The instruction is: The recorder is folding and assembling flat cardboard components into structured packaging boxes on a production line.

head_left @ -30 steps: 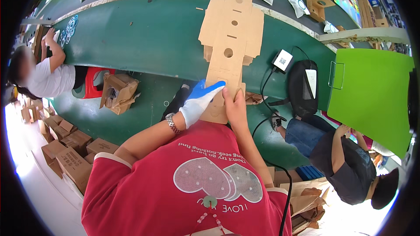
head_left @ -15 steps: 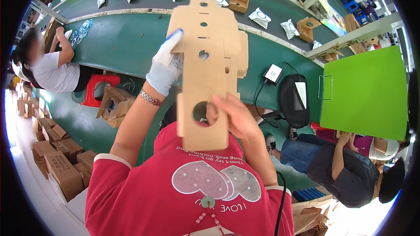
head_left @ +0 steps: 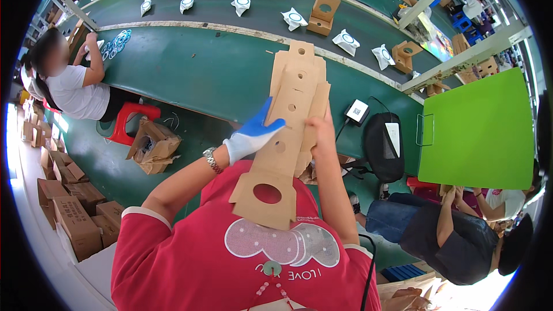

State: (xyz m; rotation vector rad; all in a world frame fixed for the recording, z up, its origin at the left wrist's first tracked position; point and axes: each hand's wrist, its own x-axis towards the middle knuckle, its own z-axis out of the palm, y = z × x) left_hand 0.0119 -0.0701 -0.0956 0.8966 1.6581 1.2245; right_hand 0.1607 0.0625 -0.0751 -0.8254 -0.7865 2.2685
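A brown cardboard box blank (head_left: 286, 138) is held up in front of my chest, its long middle panel showing a row of small holes and its bottom flap one large oval hole. My left hand (head_left: 253, 137), in a white glove with blue fingertips, holds its left side; one finger runs along the edge and another lies across the face. My bare right hand (head_left: 321, 133) is closed round the right edge, where a long side panel (head_left: 314, 118) bends away from the middle. Part of the right fingers is hidden behind the cardboard.
White-wrapped pieces with ring marks (head_left: 294, 19) and open cardboard boxes (head_left: 322, 14) stand on the conveyor (head_left: 219, 11) beyond the green table (head_left: 190, 75). A black bag (head_left: 385, 147) and white box (head_left: 357, 112) lie right. Co-workers sit left (head_left: 80, 83) and right (head_left: 449, 230).
The blank has moved right and a little lower, and now leans to the right. My right hand went from beside the large hole up to the right edge; my left hand moved down and right.
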